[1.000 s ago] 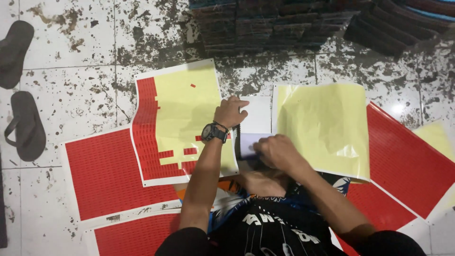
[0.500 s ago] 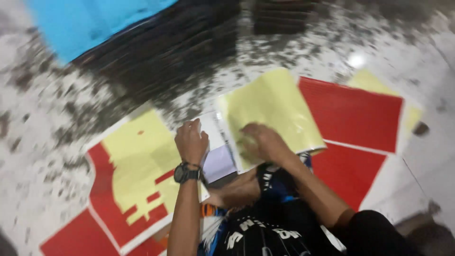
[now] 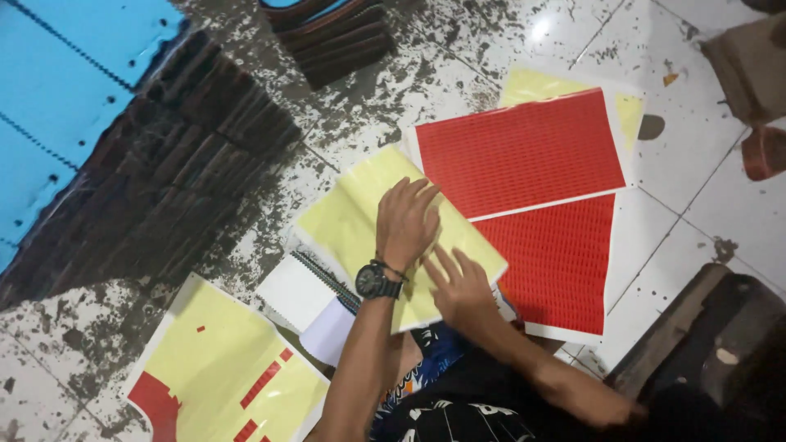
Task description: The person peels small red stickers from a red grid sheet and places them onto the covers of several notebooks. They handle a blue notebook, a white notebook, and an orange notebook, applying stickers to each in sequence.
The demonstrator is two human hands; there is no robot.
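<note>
While pale yellow sheet (image 3: 360, 217) lies on tiled floor (image 3: 679, 205), left hand (image 3: 407, 221) is pressed flat on it, fingers spread, nothing clamped. Right hand (image 3: 460, 286) is laid open at sheet's near edge, fingers extended. Red sticker sheets (image 3: 524, 151) are seen just beside, right. Spiral notebook (image 3: 307, 290) is partly covered by yellow sheet.
</note>
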